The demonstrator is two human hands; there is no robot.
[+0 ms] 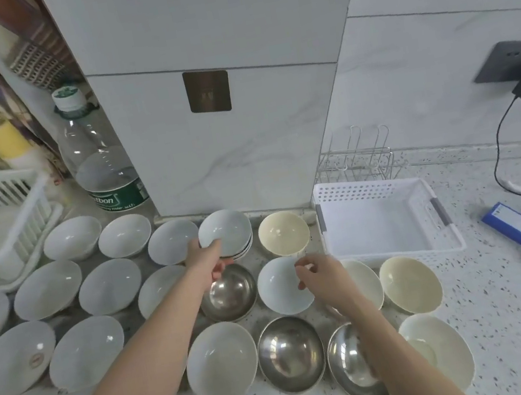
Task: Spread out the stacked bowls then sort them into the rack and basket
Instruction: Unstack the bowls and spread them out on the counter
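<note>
Two hands busy: left hand (206, 255) grips the short stack of pale-blue ceramic bowls (226, 234) by the back wall; right hand (322, 276) pinches the rim of a single pale-blue ceramic bowl (280, 287), tilted, just beside the white perforated plastic basket (385, 220). Wire rack (358, 159) sits behind it.

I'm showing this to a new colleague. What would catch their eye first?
Bowls cover the speckled counter. The left hand grips a short stack of white bowls near the back wall, while the right hand holds a single white bowl. An empty white basket sits right.
</note>
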